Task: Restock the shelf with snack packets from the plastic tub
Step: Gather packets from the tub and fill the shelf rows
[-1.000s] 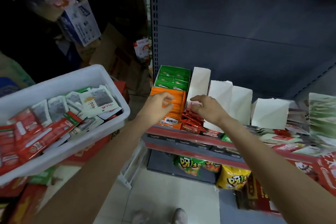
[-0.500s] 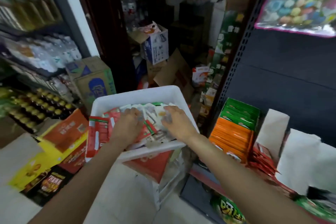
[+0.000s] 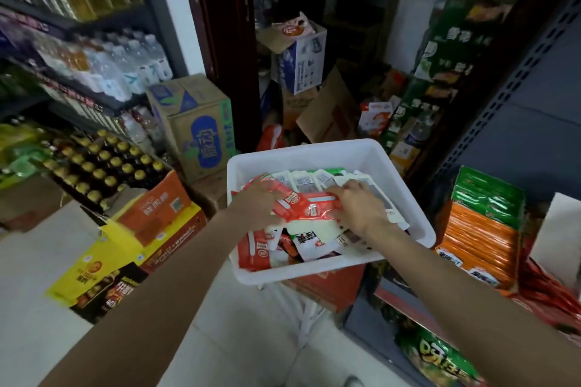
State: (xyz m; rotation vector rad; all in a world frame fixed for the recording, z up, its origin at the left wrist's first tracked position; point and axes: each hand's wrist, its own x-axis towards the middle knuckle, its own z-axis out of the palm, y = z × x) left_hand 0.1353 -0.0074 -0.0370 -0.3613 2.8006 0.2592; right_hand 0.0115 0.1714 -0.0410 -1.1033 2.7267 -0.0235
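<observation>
A white plastic tub (image 3: 317,152) stands in the middle of the view, holding several red and white snack packets. Both hands are inside it. My left hand (image 3: 251,206) lies on the pile at the left, its fingers around the edge of a bunch of red packets (image 3: 306,204). My right hand (image 3: 356,209) grips the same bunch from the right side. White packets (image 3: 309,181) lie behind the hands. At the right, the shelf (image 3: 390,294) carries rows of orange packets (image 3: 481,239) and green packets (image 3: 489,195).
The tub sits on a red carton (image 3: 333,289). Orange and yellow boxes (image 3: 141,229) lie on the floor at the left. Bottle shelves (image 3: 94,72) line the far left. Stacked cardboard boxes (image 3: 201,122) fill the doorway behind. Green snack bags (image 3: 440,355) sit on the lower shelf.
A second ago both hands were at the shelf's red packets. They have swung left to the tub and now gather red packets; the camera moved closer over the tub.
</observation>
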